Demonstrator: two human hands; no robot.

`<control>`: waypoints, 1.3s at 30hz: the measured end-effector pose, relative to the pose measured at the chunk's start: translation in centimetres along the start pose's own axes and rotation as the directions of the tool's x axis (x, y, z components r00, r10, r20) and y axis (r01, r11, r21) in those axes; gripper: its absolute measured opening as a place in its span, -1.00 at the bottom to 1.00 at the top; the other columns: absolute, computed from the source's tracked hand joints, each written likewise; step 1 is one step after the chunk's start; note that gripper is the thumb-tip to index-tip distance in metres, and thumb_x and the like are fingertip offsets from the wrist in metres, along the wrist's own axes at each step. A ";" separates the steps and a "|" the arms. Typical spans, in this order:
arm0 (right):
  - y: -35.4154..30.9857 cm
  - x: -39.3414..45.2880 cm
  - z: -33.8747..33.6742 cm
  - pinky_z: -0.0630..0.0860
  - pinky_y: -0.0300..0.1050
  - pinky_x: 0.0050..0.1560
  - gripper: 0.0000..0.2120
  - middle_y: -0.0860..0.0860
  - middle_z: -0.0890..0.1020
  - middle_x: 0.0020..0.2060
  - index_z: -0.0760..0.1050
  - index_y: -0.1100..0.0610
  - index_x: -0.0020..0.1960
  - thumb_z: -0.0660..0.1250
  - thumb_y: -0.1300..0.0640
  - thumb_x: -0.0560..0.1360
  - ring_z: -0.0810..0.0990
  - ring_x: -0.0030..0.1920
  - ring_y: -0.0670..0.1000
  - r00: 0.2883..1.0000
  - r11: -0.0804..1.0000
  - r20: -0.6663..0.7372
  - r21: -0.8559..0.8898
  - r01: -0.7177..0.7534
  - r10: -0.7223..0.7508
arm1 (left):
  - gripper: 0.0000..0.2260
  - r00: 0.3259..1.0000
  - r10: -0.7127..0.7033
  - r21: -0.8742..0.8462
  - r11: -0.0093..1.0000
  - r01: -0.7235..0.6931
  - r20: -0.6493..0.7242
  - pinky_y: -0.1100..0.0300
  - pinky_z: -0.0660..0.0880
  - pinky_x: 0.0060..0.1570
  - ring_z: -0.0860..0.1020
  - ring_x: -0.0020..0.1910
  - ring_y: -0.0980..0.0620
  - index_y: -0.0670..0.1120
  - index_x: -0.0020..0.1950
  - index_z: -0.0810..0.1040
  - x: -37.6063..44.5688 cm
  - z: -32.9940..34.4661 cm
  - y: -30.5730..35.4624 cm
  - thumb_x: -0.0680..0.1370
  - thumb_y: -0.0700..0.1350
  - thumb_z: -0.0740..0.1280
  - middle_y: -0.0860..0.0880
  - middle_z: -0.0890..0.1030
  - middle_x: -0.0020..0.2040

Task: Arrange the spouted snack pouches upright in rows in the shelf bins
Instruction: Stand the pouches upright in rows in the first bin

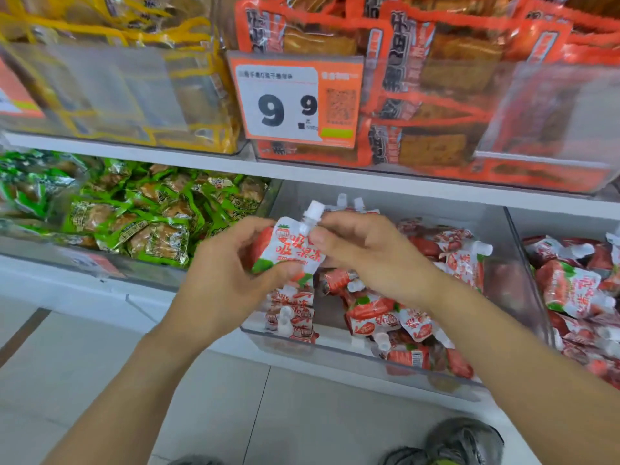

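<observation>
Both hands meet over the middle bin [335, 344] of the lower shelf, clamped on one pouch [288, 246]. The left hand [214, 276] curls round its lower body from the left, and the right hand [362, 250] pinches its upper right edge just under the spout [313, 211]. That pouch is upright, spout at the top, printed face toward the camera, held above the bin's left side and not yet set down.

Judging from how things lie, the work is at an early stage. Along the bin's left wall a short stack of pouches [295, 313] looks lined up, and two more spouts [349, 201] stand behind the held one at the back, which suggests the start of a row; how many stand there I cannot tell, since the hands hide that part. The remaining contents are a loose heap [402, 317], pouches lying flat or tilted with spouts pointing every way. The right bin [523, 236] holds a similar jumble [570, 290], apparently untouched.

Left to do, then: seat this pouch, lift and stand most of the heap, then deal with the neighbouring bin.
</observation>
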State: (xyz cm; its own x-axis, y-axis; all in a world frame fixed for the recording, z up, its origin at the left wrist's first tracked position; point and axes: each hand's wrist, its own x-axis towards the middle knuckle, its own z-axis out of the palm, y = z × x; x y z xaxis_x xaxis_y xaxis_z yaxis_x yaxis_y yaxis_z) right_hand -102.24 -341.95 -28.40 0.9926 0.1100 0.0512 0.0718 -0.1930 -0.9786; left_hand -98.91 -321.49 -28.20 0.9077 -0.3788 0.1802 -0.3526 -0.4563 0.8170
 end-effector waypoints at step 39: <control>5.1 10.5 -0.1 0.54 -0.09 0.01 -0.21 -0.01 0.62 0.15 0.44 0.04 0.40 0.52 -0.30 0.28 0.58 0.08 0.09 0.780 0.009 0.223 -0.963 0.268 0.585 | -0.68 0.952 -0.076 -0.105 0.993 0.047 -0.297 0.48 0.50 -0.26 0.62 -0.18 0.29 0.07 0.01 0.56 -1.3 -1.2 -2.5 0.33 0.05 0.55 0.25 0.66 -0.17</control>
State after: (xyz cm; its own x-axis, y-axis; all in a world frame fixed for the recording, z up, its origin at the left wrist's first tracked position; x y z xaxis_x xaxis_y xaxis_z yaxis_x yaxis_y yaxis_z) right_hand -91.41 -341.91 -32.78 0.7946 0.1901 -0.5766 0.3609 -0.9116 0.1970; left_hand -98.94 -318.92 -29.79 0.9584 -0.0865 0.2719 -0.2838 -0.3868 0.8774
